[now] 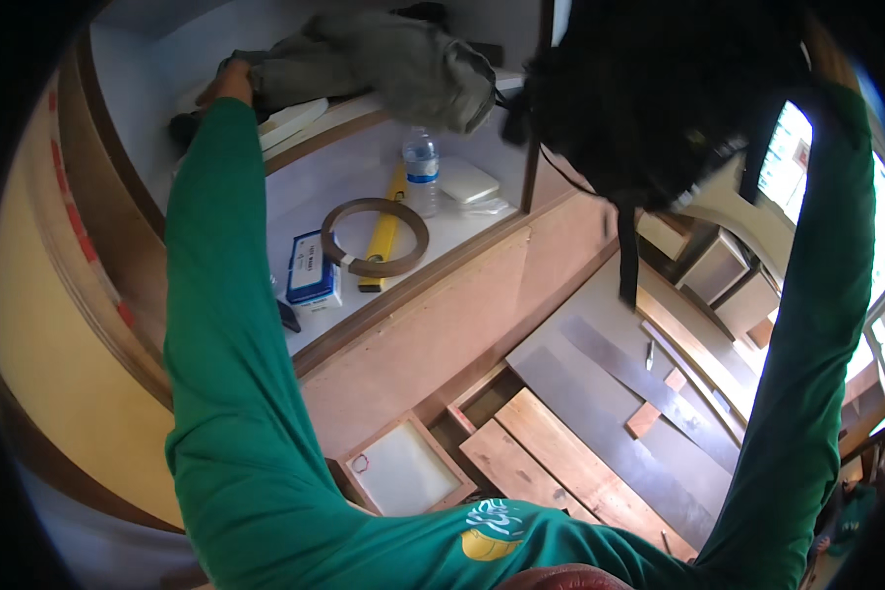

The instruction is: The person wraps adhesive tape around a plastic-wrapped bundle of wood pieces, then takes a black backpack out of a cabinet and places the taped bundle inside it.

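Blue-and-white box [311, 267] on shelf [462, 221], labelled bottle [422, 169] behind.

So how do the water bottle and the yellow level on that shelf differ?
The water bottle stands upright; the yellow level lies flat. The bottle is clear and round, the level solid yellow, long and narrow. A brown tape ring lies over the level, not over the bottle. Both rest on the white shelf.

Grey-green cloth bundle [393, 64], crumpled, lies on the upper shelf. Black backpack [649, 98] hangs upright, straps dangling, just right of it.
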`<state>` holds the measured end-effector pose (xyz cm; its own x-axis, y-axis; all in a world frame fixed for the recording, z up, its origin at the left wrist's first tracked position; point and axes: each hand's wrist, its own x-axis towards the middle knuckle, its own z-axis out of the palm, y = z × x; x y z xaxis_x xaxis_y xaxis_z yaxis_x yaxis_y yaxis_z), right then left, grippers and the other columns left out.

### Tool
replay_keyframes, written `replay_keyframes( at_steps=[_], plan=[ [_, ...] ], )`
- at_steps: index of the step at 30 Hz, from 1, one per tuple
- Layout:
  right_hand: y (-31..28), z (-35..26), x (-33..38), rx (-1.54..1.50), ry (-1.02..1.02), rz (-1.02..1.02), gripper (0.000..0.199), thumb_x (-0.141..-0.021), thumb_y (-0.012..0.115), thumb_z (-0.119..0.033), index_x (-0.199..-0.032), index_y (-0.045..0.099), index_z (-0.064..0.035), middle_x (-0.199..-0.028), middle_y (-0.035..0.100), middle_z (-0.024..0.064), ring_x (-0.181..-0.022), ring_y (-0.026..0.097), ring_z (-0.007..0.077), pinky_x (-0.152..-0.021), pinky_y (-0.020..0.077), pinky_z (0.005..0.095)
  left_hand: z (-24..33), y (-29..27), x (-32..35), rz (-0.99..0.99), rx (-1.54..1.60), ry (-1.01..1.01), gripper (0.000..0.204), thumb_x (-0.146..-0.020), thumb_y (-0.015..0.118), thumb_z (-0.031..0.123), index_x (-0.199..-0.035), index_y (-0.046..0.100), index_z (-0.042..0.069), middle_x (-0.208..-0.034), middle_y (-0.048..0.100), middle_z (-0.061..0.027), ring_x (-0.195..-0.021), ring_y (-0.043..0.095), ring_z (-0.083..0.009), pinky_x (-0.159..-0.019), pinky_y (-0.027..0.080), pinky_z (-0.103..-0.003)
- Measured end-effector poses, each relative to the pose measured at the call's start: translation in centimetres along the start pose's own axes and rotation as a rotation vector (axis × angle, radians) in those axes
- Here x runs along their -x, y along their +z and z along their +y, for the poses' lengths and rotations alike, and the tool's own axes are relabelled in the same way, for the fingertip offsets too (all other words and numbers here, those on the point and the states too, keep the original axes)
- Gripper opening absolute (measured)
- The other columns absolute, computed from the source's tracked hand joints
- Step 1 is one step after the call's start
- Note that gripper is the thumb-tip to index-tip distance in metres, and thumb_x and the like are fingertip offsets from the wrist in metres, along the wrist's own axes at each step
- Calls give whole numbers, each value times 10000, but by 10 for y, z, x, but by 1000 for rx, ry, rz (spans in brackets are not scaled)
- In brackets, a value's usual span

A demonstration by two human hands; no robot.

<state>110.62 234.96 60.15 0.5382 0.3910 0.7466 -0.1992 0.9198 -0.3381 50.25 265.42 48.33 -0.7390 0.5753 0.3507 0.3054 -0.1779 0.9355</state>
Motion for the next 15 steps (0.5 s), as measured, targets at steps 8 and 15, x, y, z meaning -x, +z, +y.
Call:
replay_keyframes(
  at_steps=[8, 15],
  plan=[
    [-117, -125, 104, 174, 10, 66, 278, -924, 583, -72, -1178, 595, 41, -1030, 684, 159, -883, 693, 263, -802, 593, 379, 107, -44, 71, -612, -601, 755, 881, -835, 747, 548, -1585, 400, 242, -1611, 408, -168, -1496, 345, -386, -1200, 325, -515],
    [-193, -252, 253, 427, 10, 242, 337, -915, 594, -68, -1233, 582, 44, -1085, 683, 157, -937, 694, 251, -845, 586, 365, 68, 30, 255, -814, -986, 1465, 892, -581, 911, 143, -1384, 528, 199, -1574, 457, -124, -1408, 486, -341, -1092, 465, -436]
  ],
)
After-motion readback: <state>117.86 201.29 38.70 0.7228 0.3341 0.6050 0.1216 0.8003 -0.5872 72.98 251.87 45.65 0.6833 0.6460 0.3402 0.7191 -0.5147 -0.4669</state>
